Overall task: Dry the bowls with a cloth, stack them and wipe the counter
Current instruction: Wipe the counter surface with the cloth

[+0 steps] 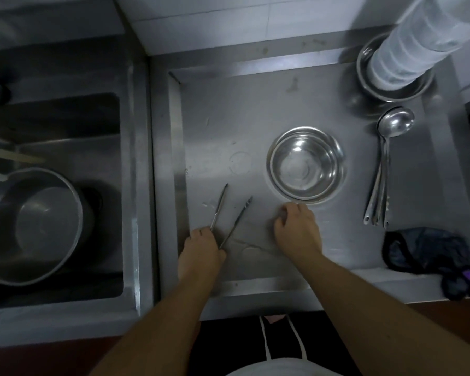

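Here my left hand (203, 246) grips the joined end of the tongs (229, 217) near the counter's (255, 104) front left corner, their two arms splayed and pointing toward the back. My right hand (296, 229) is curled, knuckles up, pressed on the counter just in front of the bowls (305, 165); whether it holds anything I cannot tell. The bowls sit nested, open side up, mid-counter. Ladles (385, 164) lie along the right edge, and a dark cloth (423, 249) is bunched at the front right corner.
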A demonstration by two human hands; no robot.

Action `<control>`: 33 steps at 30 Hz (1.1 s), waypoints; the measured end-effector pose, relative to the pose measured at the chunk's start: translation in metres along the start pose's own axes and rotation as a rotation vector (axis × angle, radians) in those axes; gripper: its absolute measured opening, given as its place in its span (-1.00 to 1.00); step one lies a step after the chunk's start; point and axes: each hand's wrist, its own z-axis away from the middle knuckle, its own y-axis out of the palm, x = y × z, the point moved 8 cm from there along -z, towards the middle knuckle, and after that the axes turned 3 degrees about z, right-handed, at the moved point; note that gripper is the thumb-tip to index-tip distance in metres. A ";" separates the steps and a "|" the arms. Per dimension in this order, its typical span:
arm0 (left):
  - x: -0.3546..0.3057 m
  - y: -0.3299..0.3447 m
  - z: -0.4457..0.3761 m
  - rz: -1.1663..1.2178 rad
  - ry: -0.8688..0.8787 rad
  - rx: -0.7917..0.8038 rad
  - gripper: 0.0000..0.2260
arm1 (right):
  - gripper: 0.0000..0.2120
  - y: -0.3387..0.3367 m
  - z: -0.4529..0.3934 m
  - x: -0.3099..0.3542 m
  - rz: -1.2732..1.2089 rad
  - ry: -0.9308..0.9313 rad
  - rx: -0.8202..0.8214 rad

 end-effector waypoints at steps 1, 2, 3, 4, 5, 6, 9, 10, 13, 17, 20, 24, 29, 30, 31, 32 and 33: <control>-0.004 -0.003 0.000 -0.001 0.006 -0.006 -0.57 | -0.70 -0.006 0.001 -0.007 -0.006 0.011 -0.007; -0.009 -0.006 0.000 -0.007 0.016 -0.012 -0.57 | -0.70 -0.012 0.001 -0.015 -0.012 0.023 -0.016; -0.018 -0.009 0.000 -0.013 0.031 -0.015 -0.58 | -0.69 -0.019 0.001 -0.023 -0.017 0.034 -0.026; -0.028 -0.012 -0.001 -0.020 0.048 -0.016 -0.58 | -0.69 -0.026 0.000 -0.032 -0.024 0.046 -0.033; -0.041 -0.015 -0.001 -0.027 0.069 -0.018 -0.58 | -0.68 -0.034 0.000 -0.042 -0.032 0.056 -0.039; -0.057 -0.018 -0.003 -0.034 0.092 -0.026 -0.58 | -0.68 -0.041 -0.001 -0.052 -0.041 0.063 -0.047; -0.114 -0.019 -0.007 -0.030 0.154 -0.040 -0.58 | -0.68 -0.063 -0.005 -0.089 -0.063 0.107 -0.070; -0.135 -0.017 -0.008 -0.022 0.178 -0.040 -0.58 | -0.69 -0.070 -0.006 -0.103 -0.067 0.125 -0.080; -0.198 -0.005 -0.008 -0.033 0.254 -0.019 -0.56 | -0.73 -0.090 -0.007 -0.148 -0.069 0.161 -0.091; -0.277 0.020 -0.001 -0.055 0.354 0.012 -0.59 | -0.79 -0.117 -0.004 -0.206 -0.059 0.223 -0.136; -0.321 0.033 0.004 -0.059 0.367 0.018 -0.57 | -0.78 -0.136 -0.002 -0.237 -0.044 0.223 -0.189; -0.360 0.050 0.005 -0.071 0.338 0.023 -0.52 | -0.74 -0.153 -0.003 -0.270 -0.008 0.192 -0.198; -0.387 0.064 0.000 -0.079 0.287 0.015 -0.51 | -0.77 -0.161 -0.004 -0.294 0.079 0.080 -0.194; -0.390 0.066 -0.001 -0.074 0.275 0.015 -0.51 | -0.76 -0.160 -0.005 -0.297 0.100 0.055 -0.169; -0.393 0.067 -0.002 -0.075 0.265 0.011 -0.50 | -0.73 -0.158 -0.006 -0.299 0.126 0.028 -0.136; -0.396 0.069 -0.002 -0.079 0.258 0.005 -0.50 | -0.68 -0.155 -0.006 -0.301 0.153 -0.003 -0.103; -0.399 0.070 -0.002 -0.080 0.254 -0.002 -0.49 | -0.62 -0.151 -0.006 -0.302 0.176 -0.038 -0.075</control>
